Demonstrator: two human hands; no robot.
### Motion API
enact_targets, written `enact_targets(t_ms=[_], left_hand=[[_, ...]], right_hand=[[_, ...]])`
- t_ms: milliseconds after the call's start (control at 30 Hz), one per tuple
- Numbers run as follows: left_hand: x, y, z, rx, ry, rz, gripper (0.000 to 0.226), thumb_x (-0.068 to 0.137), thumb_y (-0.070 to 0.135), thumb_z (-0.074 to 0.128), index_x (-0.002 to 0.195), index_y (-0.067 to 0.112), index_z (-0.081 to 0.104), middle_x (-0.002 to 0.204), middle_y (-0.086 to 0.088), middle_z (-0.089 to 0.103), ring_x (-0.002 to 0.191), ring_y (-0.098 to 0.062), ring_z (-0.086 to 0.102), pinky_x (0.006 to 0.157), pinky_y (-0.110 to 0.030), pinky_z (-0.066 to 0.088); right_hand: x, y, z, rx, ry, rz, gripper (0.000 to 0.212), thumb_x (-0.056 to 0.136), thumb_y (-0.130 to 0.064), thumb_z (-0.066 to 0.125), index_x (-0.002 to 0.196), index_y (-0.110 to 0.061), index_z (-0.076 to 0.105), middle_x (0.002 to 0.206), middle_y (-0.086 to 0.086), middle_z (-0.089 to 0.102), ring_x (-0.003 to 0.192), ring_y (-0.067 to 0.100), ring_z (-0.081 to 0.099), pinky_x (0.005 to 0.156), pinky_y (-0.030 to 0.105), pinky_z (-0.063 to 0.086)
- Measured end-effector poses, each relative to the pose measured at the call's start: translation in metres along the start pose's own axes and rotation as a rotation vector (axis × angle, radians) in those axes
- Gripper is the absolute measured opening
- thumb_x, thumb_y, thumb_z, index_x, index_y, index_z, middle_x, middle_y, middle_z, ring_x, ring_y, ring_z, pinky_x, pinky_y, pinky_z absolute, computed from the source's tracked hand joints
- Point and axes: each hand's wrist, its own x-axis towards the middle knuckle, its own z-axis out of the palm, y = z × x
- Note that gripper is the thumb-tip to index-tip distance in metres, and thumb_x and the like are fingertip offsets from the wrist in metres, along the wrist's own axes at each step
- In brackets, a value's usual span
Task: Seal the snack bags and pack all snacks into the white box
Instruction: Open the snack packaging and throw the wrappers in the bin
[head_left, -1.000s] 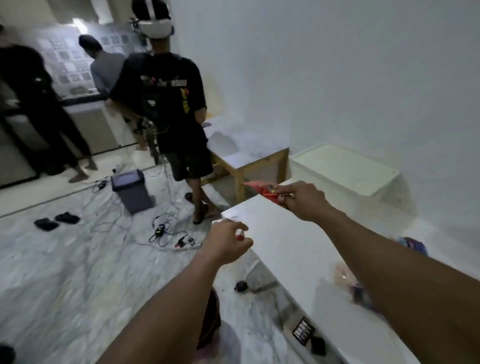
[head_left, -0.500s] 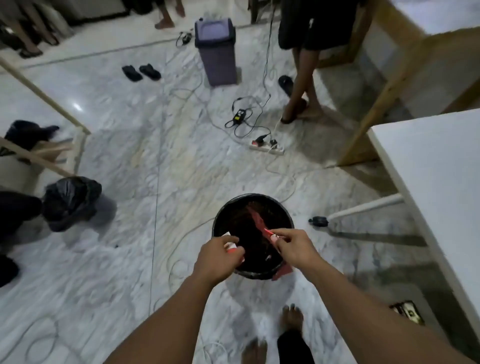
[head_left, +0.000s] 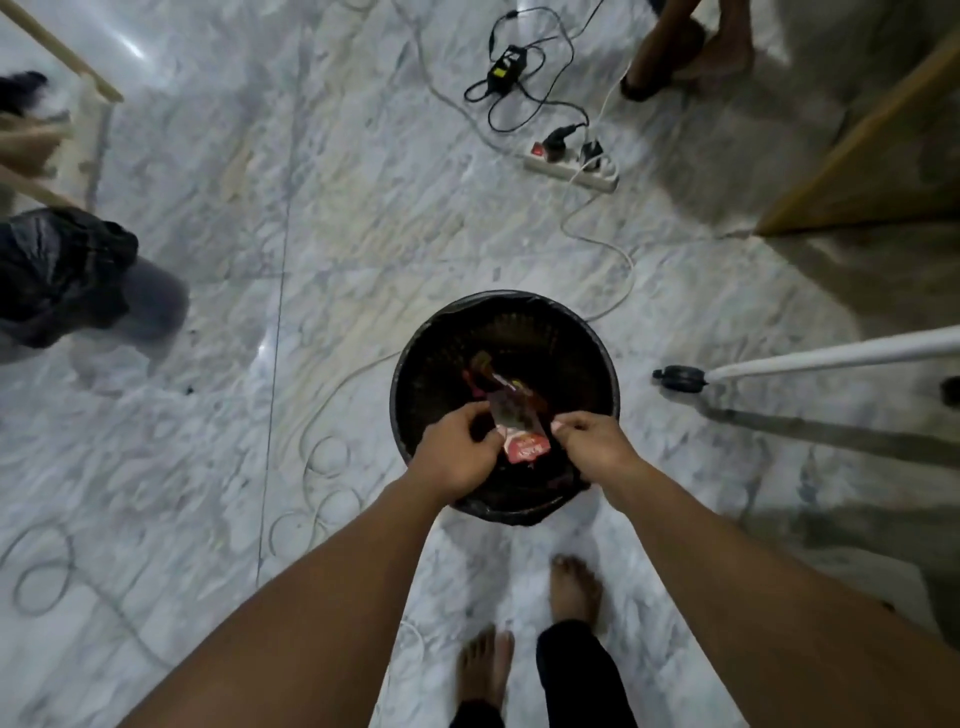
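Pinched above a black bin (head_left: 401, 384) on the floor (head_left: 363, 208): red snack packet (head_left: 525, 448), left hand (head_left: 457, 453) and right hand (head_left: 593, 441) curled on opposite edges. Probably light, thin, crinkly; best gripped by the edges.

We record a grey-veined marble floor (head_left: 208, 374). A round black bin (head_left: 404, 364) stands on it near the centre, with a dark liner over its rim. Beyond the bin lies a white power strip (head_left: 571, 170) with plugs seated, and further off a black adapter (head_left: 506, 65) among looped leads. A white cable (head_left: 631, 270) runs from the strip toward the bin. A black plastic bag (head_left: 57, 270) sits at left. A white leg (head_left: 831, 358) with a black foot rests at right. Two bare feet (head_left: 574, 590) stand just short of the bin.
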Motion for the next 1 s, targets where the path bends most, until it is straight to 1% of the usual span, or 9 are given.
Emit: enact_targets(t_ms=[167,300,367,500,600,700,800,900,1000], left_hand=[[-0.077,0.057,-0.032,0.156,-0.046,0.06,0.059,0.082,0.049,0.056,0.139,0.035,0.05,0.134,-0.004,0.063,0.122,-0.025,0.059,0.103,-0.039,0.048],[-0.173,0.129,-0.054,0.266,-0.088,0.238,0.052,0.092,0.039,0.056,0.142,0.026,0.049,0.139,-0.003,0.058,0.129,-0.026,0.052,0.107,-0.038,0.043],[-0.221,0.16,-0.057,0.33,-0.12,0.33,0.052,0.094,0.038,0.055,0.143,0.023,0.049,0.139,-0.006,0.057,0.13,-0.028,0.051,0.108,-0.042,0.043],[-0.312,0.212,-0.042,0.472,-0.158,0.528,0.05,0.092,0.038,0.052,0.14,0.021,0.051,0.137,-0.009,0.059,0.123,-0.026,0.057,0.104,-0.039,0.046],[-0.383,0.244,-0.009,0.538,-0.204,0.644,0.044,0.094,0.035,0.052,0.136,0.022,0.055,0.134,-0.008,0.06,0.121,-0.028,0.057,0.102,-0.037,0.045],[-0.448,0.274,0.047,0.592,-0.269,0.772,0.041,0.09,0.04,0.055,0.129,0.026,0.059,0.129,-0.004,0.063,0.117,-0.024,0.059,0.101,-0.036,0.047],[-0.516,0.305,0.125,0.654,-0.347,0.946,0.035,0.09,0.039,0.059,0.123,0.026,0.063,0.119,-0.002,0.069,0.11,-0.022,0.064,0.097,-0.033,0.05],[-0.598,0.32,0.213,0.718,-0.433,1.127,0.031,0.09,0.031,0.059,0.119,0.023,0.066,0.121,-0.003,0.069,0.107,-0.022,0.065,0.095,-0.031,0.051],[-0.683,0.305,0.312,0.725,-0.504,1.286,0.029,0.091,0.026,0.06,0.119,0.021,0.067,0.121,-0.002,0.069,0.11,-0.02,0.064,0.099,-0.029,0.047]], right_hand=[[-0.103,-0.029,-0.041,-0.064,0.028,-0.095,0.023,0.091,-0.029,0.063,0.111,-0.022,0.069,0.115,0.003,0.068,0.108,0.022,0.062,0.098,0.037,0.05],[-0.224,-0.055,-0.089,-0.159,0.064,-0.199,0.026,0.093,-0.024,0.058,0.117,-0.021,0.066,0.105,0.004,0.068,0.086,0.015,0.062,0.071,0.021,0.045],[-0.284,-0.056,-0.113,-0.188,0.117,-0.239,0.027,0.094,-0.025,0.056,0.119,-0.022,0.066,0.094,0.003,0.066,0.079,0.016,0.061,0.061,0.019,0.042],[-0.4,-0.026,-0.165,-0.152,0.301,-0.335,0.03,0.092,-0.019,0.057,0.121,-0.018,0.066,0.116,0.004,0.068,0.105,0.02,0.064,0.077,0.016,0.042],[-0.484,0.019,-0.208,-0.108,0.443,-0.338,0.029,0.089,-0.024,0.06,0.118,-0.026,0.067,0.117,-0.001,0.07,0.105,0.018,0.065,0.087,0.023,0.046],[-0.568,0.079,-0.247,-0.03,0.599,-0.32,0.025,0.092,-0.029,0.06,0.115,-0.026,0.068,0.105,-0.002,0.07,0.086,0.012,0.062,0.079,0.022,0.045],[-0.644,0.156,-0.279,0.07,0.775,-0.285,0.022,0.093,-0.023,0.058,0.113,-0.023,0.068,0.098,-0.005,0.065,0.076,0.005,0.06,0.064,0.013,0.043],[-0.711,0.246,-0.296,0.154,0.923,-0.219,0.025,0.089,-0.015,0.058,0.109,-0.026,0.069,0.106,-0.007,0.067,0.086,0.006,0.062,0.069,0.012,0.043],[-0.777,0.351,-0.293,0.272,1.097,-0.124,0.019,0.09,-0.017,0.059,0.102,-0.025,0.072,0.096,-0.011,0.068,0.074,0.002,0.059,0.066,0.007,0.039]])
